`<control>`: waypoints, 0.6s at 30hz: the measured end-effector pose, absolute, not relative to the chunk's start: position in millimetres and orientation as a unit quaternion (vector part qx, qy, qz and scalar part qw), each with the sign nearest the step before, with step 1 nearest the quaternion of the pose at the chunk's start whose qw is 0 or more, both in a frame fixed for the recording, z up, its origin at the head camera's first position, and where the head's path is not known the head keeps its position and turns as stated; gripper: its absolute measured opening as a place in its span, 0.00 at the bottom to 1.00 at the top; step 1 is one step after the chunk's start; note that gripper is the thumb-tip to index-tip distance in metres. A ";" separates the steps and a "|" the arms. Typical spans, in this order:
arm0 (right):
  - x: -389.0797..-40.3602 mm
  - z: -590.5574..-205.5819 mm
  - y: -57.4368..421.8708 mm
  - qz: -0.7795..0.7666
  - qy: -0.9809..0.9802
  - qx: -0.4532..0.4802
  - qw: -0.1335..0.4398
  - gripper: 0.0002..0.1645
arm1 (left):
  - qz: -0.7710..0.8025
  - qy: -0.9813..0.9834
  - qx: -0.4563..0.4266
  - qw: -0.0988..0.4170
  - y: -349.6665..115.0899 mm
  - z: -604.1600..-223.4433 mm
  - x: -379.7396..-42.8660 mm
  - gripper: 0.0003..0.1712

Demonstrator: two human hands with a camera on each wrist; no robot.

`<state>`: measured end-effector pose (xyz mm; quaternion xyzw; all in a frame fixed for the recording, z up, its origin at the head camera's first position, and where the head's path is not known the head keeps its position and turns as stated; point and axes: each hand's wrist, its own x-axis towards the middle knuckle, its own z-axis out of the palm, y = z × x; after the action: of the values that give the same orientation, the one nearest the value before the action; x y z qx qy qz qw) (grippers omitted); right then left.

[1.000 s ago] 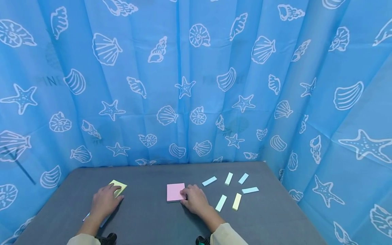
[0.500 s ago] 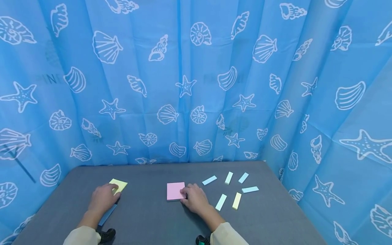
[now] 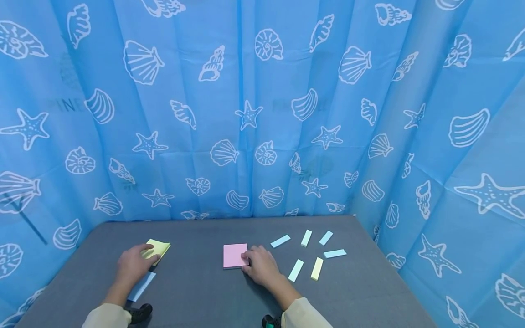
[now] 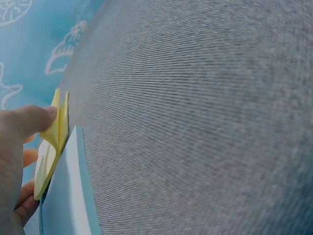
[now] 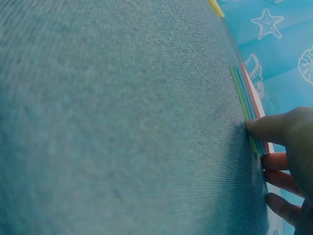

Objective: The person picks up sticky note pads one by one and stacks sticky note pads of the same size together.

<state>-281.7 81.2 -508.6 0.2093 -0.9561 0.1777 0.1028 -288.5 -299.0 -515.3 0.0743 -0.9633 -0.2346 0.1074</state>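
Observation:
At the left of the grey table, my left hand (image 3: 133, 263) pinches a yellow sticky note pad (image 3: 157, 247) between thumb and fingers. In the left wrist view the yellow pad (image 4: 57, 129) is bent, its leaves parted near the thumb. A light blue sticky note pad (image 3: 141, 287) lies just on the near side of it, partly hidden by the wrist. Near the table's middle, my right hand (image 3: 261, 265) grips the right edge of a squared-up stack of sticky note pads (image 3: 235, 256), pink on top. Blue and green layers (image 5: 243, 95) show beneath the pink in the right wrist view.
Several narrow sticky note strips lie spread to the right of my right hand, among them a yellow strip (image 3: 316, 269) and a pale green strip (image 3: 295, 271). A blue shell-patterned curtain (image 3: 246, 114) hangs behind and beside the grey table (image 3: 197, 291).
My left hand has shifted slightly left, uncovering more of the blue pad. The yellow pad's right side now looks raised and bent. My right hand and the pink-topped stack stay where they were.

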 end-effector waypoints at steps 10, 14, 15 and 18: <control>-281.3 -509.6 82.4 0.179 -0.955 0.209 0.107 0.17 | -0.289 -0.947 0.103 0.092 -299.0 -510.1 -285.4 0.31; -281.1 -509.2 81.6 0.179 -0.955 0.210 0.108 0.17 | -0.293 -0.946 0.097 0.098 -298.5 -513.3 -285.4 0.30; -281.0 -509.1 81.4 0.179 -0.955 0.209 0.106 0.17 | -0.290 -0.947 0.095 0.101 -298.2 -514.4 -285.3 0.30; -280.8 -509.1 81.3 0.177 -0.956 0.209 0.107 0.17 | -0.278 -0.951 0.088 0.103 -297.1 -515.7 -285.4 0.32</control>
<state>-280.8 81.3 -509.1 0.2088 -0.9559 0.1767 0.1067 -285.4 -297.1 -515.7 0.0876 -0.9509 -0.2784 0.1031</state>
